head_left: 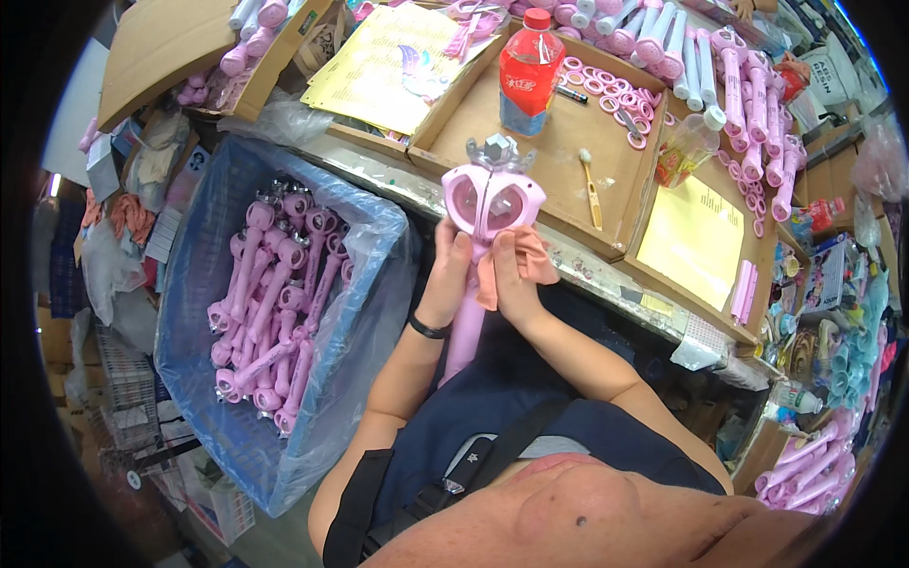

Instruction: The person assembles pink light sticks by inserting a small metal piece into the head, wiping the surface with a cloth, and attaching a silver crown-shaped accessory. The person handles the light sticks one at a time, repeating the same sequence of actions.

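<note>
Upright in front of me stands a pink toy wand point(464, 331) with a rounded, windowed head and a silver crown-like tip. My left hand point(445, 275) is closed around it just below the head. My right hand point(514, 281) grips an orange cloth point(532, 254) and presses it against the wand beneath the head's right side. The wand's lower end reaches down to my lap. On my left, a blue basket point(180, 312) lined with clear plastic holds several similar pink wands point(275, 293).
Cardboard trays point(559, 189) on the bench ahead hold a red-labelled bottle point(530, 76), a toothbrush point(592, 189) and pink rings point(615, 90). Yellow sheets point(696, 241) and a clear bottle point(689, 147) lie right. More pink wand parts point(748, 95) are piled at the back right.
</note>
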Motion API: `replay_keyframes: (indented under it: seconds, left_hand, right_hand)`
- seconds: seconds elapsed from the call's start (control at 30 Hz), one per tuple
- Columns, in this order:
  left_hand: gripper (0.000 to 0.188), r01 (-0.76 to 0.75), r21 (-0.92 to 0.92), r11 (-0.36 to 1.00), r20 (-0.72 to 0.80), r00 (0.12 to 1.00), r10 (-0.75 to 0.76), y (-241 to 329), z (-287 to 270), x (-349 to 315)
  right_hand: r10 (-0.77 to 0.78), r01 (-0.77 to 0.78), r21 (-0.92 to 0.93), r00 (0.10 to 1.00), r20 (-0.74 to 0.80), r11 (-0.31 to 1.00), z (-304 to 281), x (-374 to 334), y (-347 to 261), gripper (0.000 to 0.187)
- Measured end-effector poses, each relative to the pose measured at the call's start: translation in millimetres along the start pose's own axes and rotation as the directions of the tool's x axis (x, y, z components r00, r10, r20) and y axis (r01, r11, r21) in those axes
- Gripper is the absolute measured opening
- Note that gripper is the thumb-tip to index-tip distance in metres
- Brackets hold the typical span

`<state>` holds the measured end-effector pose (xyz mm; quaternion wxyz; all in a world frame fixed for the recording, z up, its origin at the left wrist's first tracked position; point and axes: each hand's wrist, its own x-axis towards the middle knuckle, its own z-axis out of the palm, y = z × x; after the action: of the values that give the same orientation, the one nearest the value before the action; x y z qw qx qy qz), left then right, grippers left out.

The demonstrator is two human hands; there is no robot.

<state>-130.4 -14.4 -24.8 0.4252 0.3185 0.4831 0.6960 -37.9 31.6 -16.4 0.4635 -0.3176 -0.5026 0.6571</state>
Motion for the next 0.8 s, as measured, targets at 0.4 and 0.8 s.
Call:
replay_keyframes:
  seconds: [0.4, 0.8]
  left_hand:
    - [0.051, 0.185, -0.017, 0.983, 0.403, 0.9, -0.163, 25.4, 17.8, -5.3]
    - [0.082, 0.503, -0.247, 0.828, 0.563, 0.77, -0.3, 9.2, 18.9, -14.4]
  right_hand:
    - [-0.096, -0.255, 0.619, 0.875, 0.475, 0.743, -45.0, 52.3, -25.6, 0.057]
    - [-0.249, 0.251, -0.006, 0.962, 0.109, 0.968, -47.6, 39.0, -42.5, 0.036]
